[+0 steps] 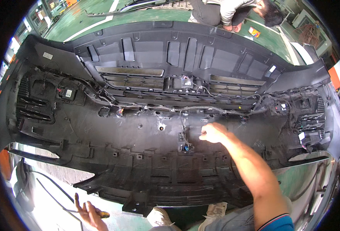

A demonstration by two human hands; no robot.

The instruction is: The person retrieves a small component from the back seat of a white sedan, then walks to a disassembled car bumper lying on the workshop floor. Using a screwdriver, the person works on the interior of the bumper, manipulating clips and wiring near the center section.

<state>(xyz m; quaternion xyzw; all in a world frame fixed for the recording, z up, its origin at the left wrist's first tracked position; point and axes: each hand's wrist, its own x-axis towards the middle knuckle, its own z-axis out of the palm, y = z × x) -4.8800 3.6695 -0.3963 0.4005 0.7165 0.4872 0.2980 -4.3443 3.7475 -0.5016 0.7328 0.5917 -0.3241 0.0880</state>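
A large black car bumper cover [139,133] lies before me, its inner side facing up. Over its middle is my right hand [215,133], fingers curled together; whatever they may hold is hidden. Just left of that hand sits a small black bracket [185,147] with a blue connector, and a thin cable rises from it to the wiring harness [150,107]. My left hand [89,215], low at the left, is closed on a tool with a yellow-and-black handle [104,214]. That hand is off the bumper, near its lower left edge.
Black modules sit at the bumper's left [67,93] and right [306,139]. Beyond the far edge another person [231,13] crouches on the green floor [158,15], beside a small orange-and-yellow box [254,32]. My shoes [160,216] are at the near edge.
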